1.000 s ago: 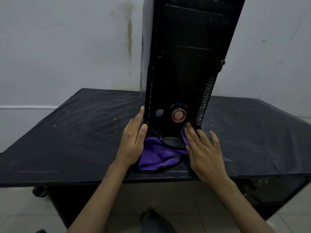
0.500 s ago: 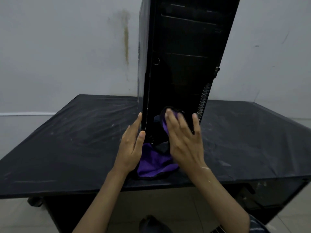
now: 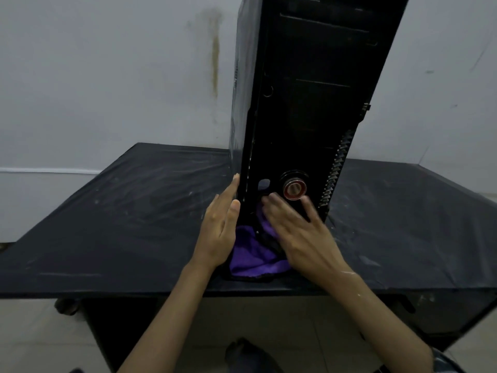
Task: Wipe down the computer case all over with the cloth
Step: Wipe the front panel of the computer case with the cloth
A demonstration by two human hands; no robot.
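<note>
Both forearms reach up from the lower edge of the view to the near end of the black desk (image 3: 121, 211). The left hand (image 3: 219, 230) stands on edge, fingers straight and together, its palm side flat against the lower left side of the computer case (image 3: 309, 103). The right hand (image 3: 298, 235) lies palm-down on the lower front panel, fingers straight and spread, pressing the purple cloth (image 3: 252, 257) against the case just below a round red-ringed knob (image 3: 294, 188). Neither hand curls round anything.

The case stands upright near the desk's front edge, and a row of vent slats (image 3: 336, 170) runs down its right edge. The free part of the cloth bunches on the desk at the foot of the case, between the two wrists.

The top of the case is cut off by the frame. The right fingertips are blurred, and the cloth beneath that palm is hidden. A dark shape (image 3: 242, 354) on the floor below the desk is too dim to make out.
</note>
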